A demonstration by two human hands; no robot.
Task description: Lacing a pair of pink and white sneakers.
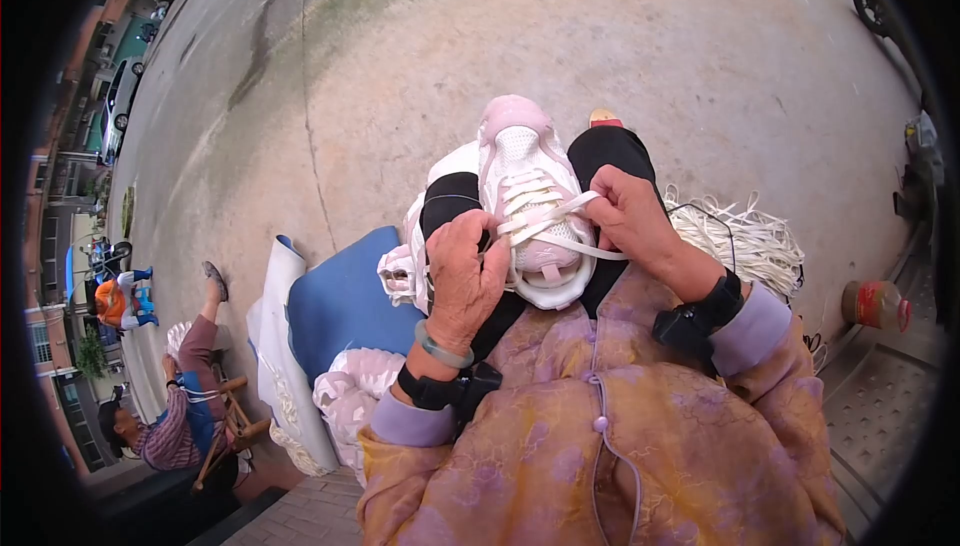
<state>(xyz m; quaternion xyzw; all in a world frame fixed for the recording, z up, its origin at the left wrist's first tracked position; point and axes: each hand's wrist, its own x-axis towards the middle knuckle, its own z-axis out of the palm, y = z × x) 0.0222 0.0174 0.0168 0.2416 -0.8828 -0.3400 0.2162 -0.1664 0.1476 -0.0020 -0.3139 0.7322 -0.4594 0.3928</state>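
Item: white sneaker (528, 196) on our lap, toe pointing away from us.
We pinch its flat white lace (560, 214) in our right hand (630, 216), just right of the tongue; our left hand (462, 276) curls closed at the shoe's left side.

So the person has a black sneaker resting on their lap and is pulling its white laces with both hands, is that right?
Not quite: the sneaker is pale pink and white, not black; the black under it is the person's trousers. The rest holds: in the head view it rests on the lap, and the left hand and right hand both pull its white laces.
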